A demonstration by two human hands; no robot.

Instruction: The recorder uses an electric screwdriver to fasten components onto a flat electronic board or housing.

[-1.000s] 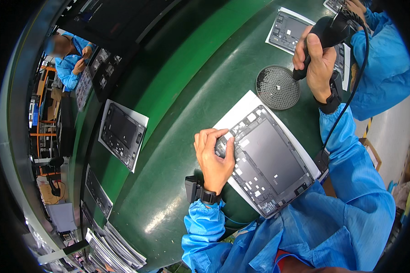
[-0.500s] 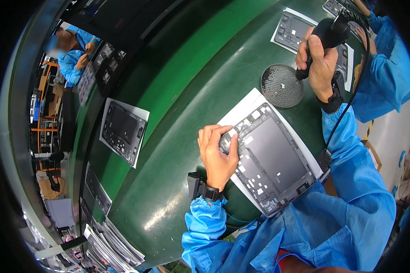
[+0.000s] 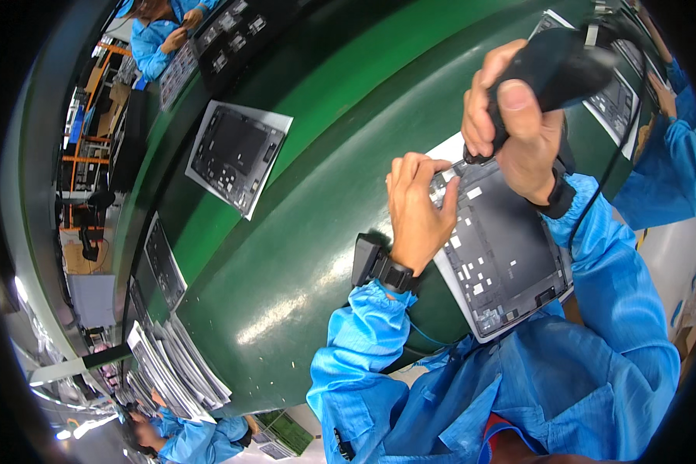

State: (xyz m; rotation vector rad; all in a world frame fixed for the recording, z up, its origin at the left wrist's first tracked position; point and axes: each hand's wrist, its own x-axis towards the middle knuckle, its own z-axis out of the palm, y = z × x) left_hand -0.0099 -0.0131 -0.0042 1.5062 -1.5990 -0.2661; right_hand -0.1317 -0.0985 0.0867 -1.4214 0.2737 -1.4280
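A grey tablet housing (image 3: 512, 247) with white pads and small parts along its edges lies tilted on a white sheet (image 3: 454, 298) on the green bench. My left hand (image 3: 419, 213) is closed at its upper left corner, thumb and fingers on the edge. Above that corner is my right hand (image 3: 523, 131), wrapped round a black corded tool (image 3: 545, 73) that looks like an electric screwdriver. The tool is smeared by motion. Its dark tip points down at the housing near my left fingertips; whether it touches cannot be made out. Black straps circle both wrists.
Another tablet housing (image 3: 236, 151) lies on a sheet on the bright green strip to the left. A stack of sheets (image 3: 179, 371) sits at the lower left. More housings (image 3: 615, 104) lie at the right, beside a co-worker's blue sleeve (image 3: 684, 139). Other people are at upper left and lower left.
My right hand has brought the black tool left and down from the round perforated dish to the housing's upper corner, and the dish is now hidden. My left hand stays on that corner.
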